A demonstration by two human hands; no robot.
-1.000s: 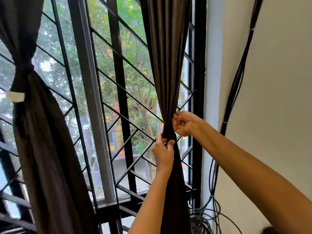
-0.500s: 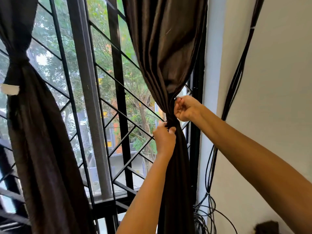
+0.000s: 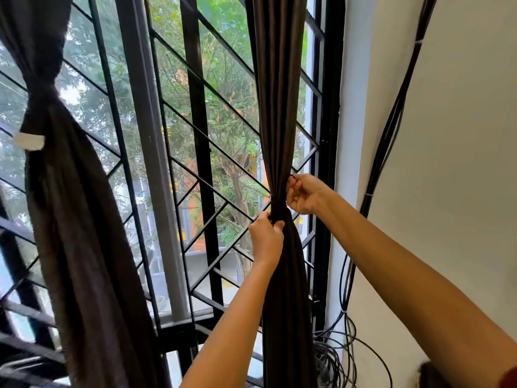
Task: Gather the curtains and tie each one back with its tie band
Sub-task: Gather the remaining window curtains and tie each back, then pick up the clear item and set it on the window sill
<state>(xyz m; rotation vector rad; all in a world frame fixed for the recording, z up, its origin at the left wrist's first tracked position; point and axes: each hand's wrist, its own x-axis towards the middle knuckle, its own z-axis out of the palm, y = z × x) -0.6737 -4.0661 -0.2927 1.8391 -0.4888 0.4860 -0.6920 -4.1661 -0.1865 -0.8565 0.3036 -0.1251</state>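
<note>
A dark brown right curtain (image 3: 277, 107) hangs gathered into a narrow bunch in front of the window grille. A dark tie band (image 3: 277, 210) wraps its waist. My left hand (image 3: 265, 236) grips the bunch just below the band, thumb and fingers curled round the fabric. My right hand (image 3: 303, 193) pinches the band or fabric at the bunch's right side. The left curtain (image 3: 70, 219) hangs tied at its waist (image 3: 42, 93), with a white tag (image 3: 29, 141) on its left edge.
Black window grille bars (image 3: 198, 135) and a grey frame post (image 3: 151, 163) stand behind the curtains. A white wall (image 3: 461, 135) is at the right, with black cables (image 3: 391, 121) running down it to a coil (image 3: 335, 357) near the floor.
The right curtain's upper part has drawn in from a spread fan into a narrow bunch. Both hands stay at its waist, a little lower in view.
</note>
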